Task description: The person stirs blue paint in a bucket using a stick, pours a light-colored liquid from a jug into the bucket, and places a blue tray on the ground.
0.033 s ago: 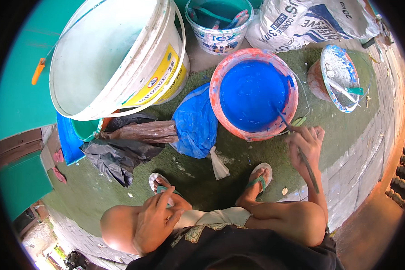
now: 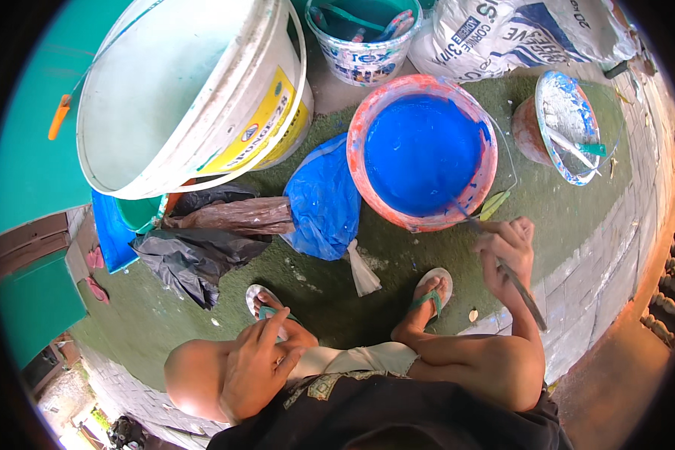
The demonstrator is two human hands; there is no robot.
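My right hand (image 2: 508, 253) is closed around a thin dark stirring stick (image 2: 523, 292). The stick's far end reaches over the near right rim of an orange-red bucket (image 2: 358, 161), its tip by the edge of the blue paint (image 2: 420, 154). My left hand (image 2: 259, 365) lies on my left knee, fingers spread, holding nothing. Between my feet and the paint bucket are a blue plastic bag (image 2: 319, 202) and a small whitish cloth-like strip (image 2: 363, 270).
A large white bucket (image 2: 274, 97) stands at the left, with crumpled dark plastic (image 2: 195, 259) beside it. Behind are a smaller tub (image 2: 360, 60) holding tools and a white sack (image 2: 502, 41). A paint-smeared pail (image 2: 532, 131) with a brush-like tool tilts at the right.
The stick's tip has moved from farther inside the blue paint toward the bucket's near right rim. My right hand has drawn slightly toward me; my left hand rests as before.
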